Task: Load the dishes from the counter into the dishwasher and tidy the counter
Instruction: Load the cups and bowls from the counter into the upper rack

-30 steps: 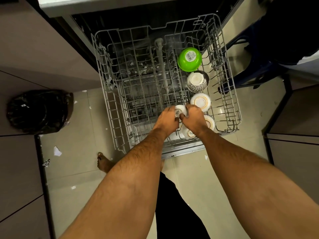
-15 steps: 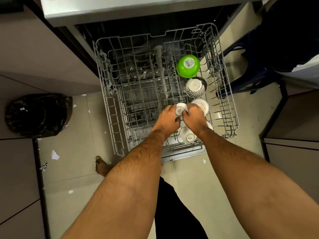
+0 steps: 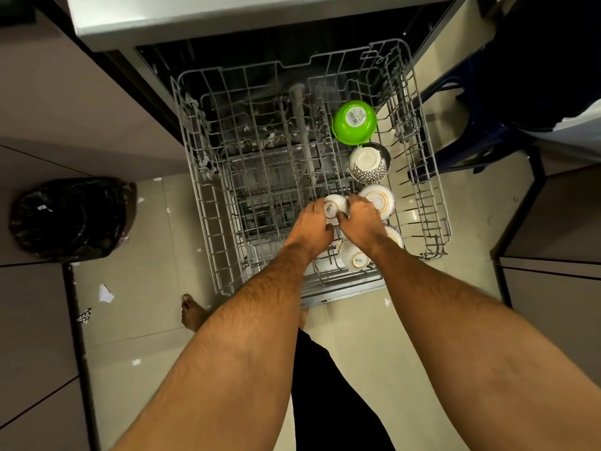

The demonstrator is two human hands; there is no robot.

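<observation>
Both hands on one small white ceramic cup (image 3: 335, 206), upside down, in the pulled-out grey wire dishwasher rack (image 3: 208, 203). My left hand (image 3: 310, 227) and right hand (image 3: 359, 219) each curl fingers round it. Right column behind it: white gold-rimmed bowl (image 3: 379, 198), black-and-white patterned bowl (image 3: 369, 164), green plastic bowl (image 3: 354, 122), all inverted. Another white cup (image 3: 354, 257) sits nearer me.

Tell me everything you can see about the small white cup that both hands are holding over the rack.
The small white cup looks like glazed ceramic, round and plain, with a dark printed mark on its base. It is turned upside down and tilted, base toward the camera. The left hand grips it from the left and the right hand from the right. It sits in the dishwasher rack, just left of a white bowl with an orange ring. Its rim is hidden.
</observation>
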